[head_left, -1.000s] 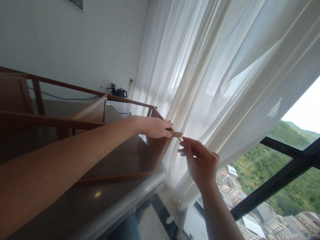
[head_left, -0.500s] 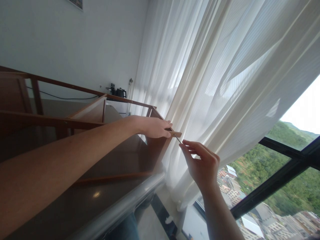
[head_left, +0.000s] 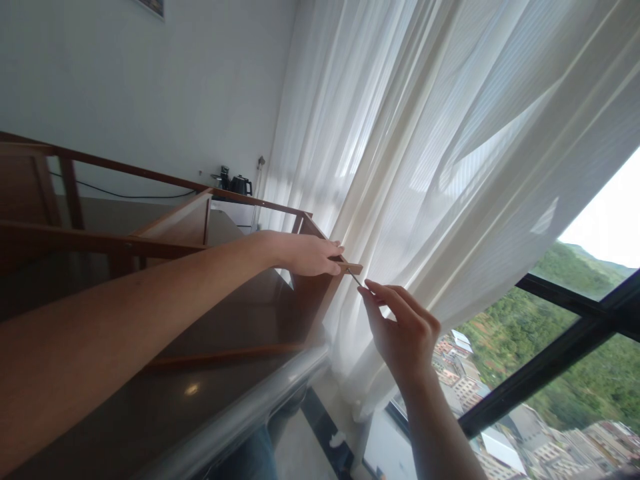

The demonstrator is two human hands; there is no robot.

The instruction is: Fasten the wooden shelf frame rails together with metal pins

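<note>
My left hand (head_left: 315,257) reaches across the wooden furniture frame and is closed over the corner of its near rail (head_left: 356,269), thumb on the near side and fingers over the far edge. My right hand (head_left: 403,327) pinches a thin metal rod (head_left: 355,278) between thumb and fingertips. The rod slants up to the left, and its far tip meets the rail just beside my left thumb. Its near end is hidden in my fingers, so the kind of tool cannot be made out. A reddish-brown end panel (head_left: 315,300) stands below the rail.
Parallel wooden rails (head_left: 145,175) and a cross panel (head_left: 183,223) extend left. A black kettle (head_left: 241,185) stands by the wall. A long white curtain (head_left: 390,167) hangs behind my hands, with a black-framed window (head_left: 565,360) at right. A clear plastic-like strip (head_left: 250,413) runs below.
Both hands keep nearly the same places. The right hand's fingers have shifted slightly around the rod, whose tip stays at the rail.
</note>
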